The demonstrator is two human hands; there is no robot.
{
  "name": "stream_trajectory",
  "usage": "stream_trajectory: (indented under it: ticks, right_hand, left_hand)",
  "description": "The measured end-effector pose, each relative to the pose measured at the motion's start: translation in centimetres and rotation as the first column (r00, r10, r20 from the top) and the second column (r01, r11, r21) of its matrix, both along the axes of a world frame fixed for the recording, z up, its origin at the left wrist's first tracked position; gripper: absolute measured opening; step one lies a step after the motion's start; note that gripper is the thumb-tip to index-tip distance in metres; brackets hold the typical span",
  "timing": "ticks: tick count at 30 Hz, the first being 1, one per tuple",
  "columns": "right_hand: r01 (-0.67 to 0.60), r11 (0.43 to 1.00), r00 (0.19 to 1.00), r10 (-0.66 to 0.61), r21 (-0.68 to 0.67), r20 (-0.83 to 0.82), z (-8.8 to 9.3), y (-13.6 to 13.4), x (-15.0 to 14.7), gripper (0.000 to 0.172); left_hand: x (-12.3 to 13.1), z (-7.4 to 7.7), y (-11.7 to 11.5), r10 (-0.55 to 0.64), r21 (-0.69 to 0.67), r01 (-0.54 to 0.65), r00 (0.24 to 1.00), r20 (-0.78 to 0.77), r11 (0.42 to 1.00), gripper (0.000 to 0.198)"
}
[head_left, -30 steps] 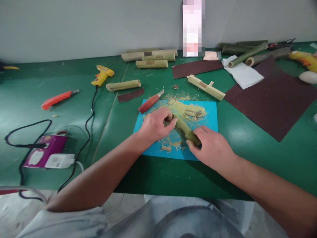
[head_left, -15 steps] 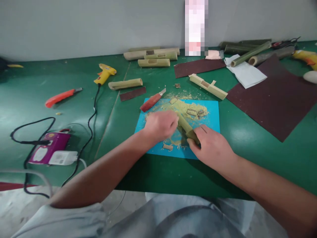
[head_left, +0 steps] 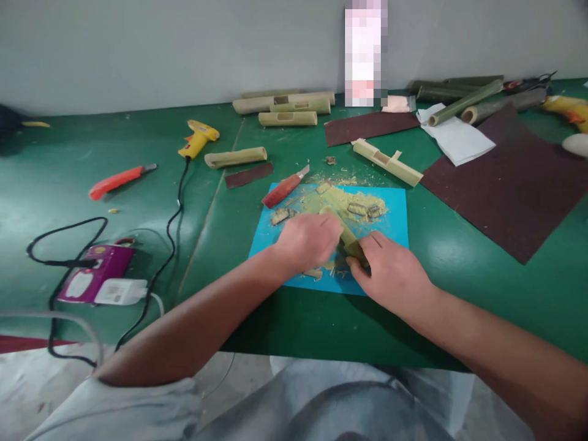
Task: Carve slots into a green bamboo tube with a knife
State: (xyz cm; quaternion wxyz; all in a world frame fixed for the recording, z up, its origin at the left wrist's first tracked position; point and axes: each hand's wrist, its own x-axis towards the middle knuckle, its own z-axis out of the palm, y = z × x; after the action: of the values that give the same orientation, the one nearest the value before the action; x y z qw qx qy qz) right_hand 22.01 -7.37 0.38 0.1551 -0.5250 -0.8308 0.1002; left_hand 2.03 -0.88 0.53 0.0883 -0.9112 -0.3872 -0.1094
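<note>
Lying beyond the left hand [head_left: 311, 243], notched bamboo pieces [head_left: 304, 119] already have their openings cut. That left grip curls over the far end of the bamboo tube [head_left: 350, 239]; from here I can't tell what its fingers hold. Pale dust [head_left: 337, 197] lies just past it. The right hand [head_left: 392, 264] clasps the tube's near end; this one looks unfinished to me.

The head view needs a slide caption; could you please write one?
Right hand grips a bamboo tube, left hand against it, over a blue sheet strewn with sawdust.
</note>
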Motion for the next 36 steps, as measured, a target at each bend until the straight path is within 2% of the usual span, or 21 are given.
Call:
stream_trajectory:
  ticks: [3,7,11,14,15,18,22,26,30,34,36]
  right_hand:
    - [-0.010,1.000,1.000,0.010,0.014,0.014,0.14,0.00,-0.06,0.018]
    - [-0.015,1.000,0.999,0.015,0.001,0.044,0.33,-0.04,-0.15,0.017]
    - [-0.017,1.000,0.999,0.017,0.015,0.031,0.27,-0.10,-0.19,0.018]
    - [-0.025,1.000,0.999,0.025,0.006,0.030,0.20,-0.10,-0.19,0.018]
    - [-0.025,1.000,0.999,0.025,0.003,0.031,0.21,-0.09,-0.19,0.018]
    - [-0.025,1.000,0.999,0.025,0.004,0.033,0.26,-0.06,-0.22,0.018]
    - [-0.031,1.000,0.999,0.031,-0.004,0.038,0.26,-0.05,-0.25,0.018]
    - [-0.025,0.999,0.999,0.025,0.020,0.020,0.14,-0.08,-0.24,0.018]
    - [-0.040,0.999,0.999,0.039,0.027,0.008,0.00,-0.13,-0.24,0.018]
    - [-0.040,0.998,0.999,0.039,0.046,0.020,-0.04,-0.20,-0.28,0.017]
    - [-0.048,0.998,0.998,0.046,0.045,0.030,-0.01,-0.22,-0.31,0.016]
  left_hand:
    - [0.05,-0.03,-0.13,0.092,-0.006,-0.092,0.995,0.031,0.996,0.033]
    - [0.19,-0.03,-0.42,0.007,-0.058,-0.007,1.000,0.011,0.998,0.028]
    - [0.30,0.09,-0.49,0.079,-0.057,-0.076,0.995,0.061,0.996,0.032]
    - [0.42,0.11,-0.63,-0.018,-0.071,0.020,1.000,0.019,0.997,0.030]
    - [0.45,0.10,-0.66,-0.018,-0.067,0.019,1.000,0.023,0.998,0.030]
    - [0.56,0.05,-0.74,0.085,-0.052,-0.082,0.994,0.062,0.995,0.032]
    - [0.74,0.09,-0.91,-0.022,-0.094,0.018,0.999,-0.035,0.995,0.030]
    - [0.78,0.19,-0.81,0.086,-0.052,-0.086,0.996,-0.001,0.995,0.031]
    - [0.76,0.25,-0.75,0.018,-0.116,-0.021,0.999,-0.026,0.993,0.026]
    - [0.52,0.54,-0.49,0.181,-0.087,-0.181,0.983,-0.001,0.980,0.030]
    - [0.54,0.74,-0.53,0.099,-0.141,-0.106,0.993,-0.059,0.984,0.030]
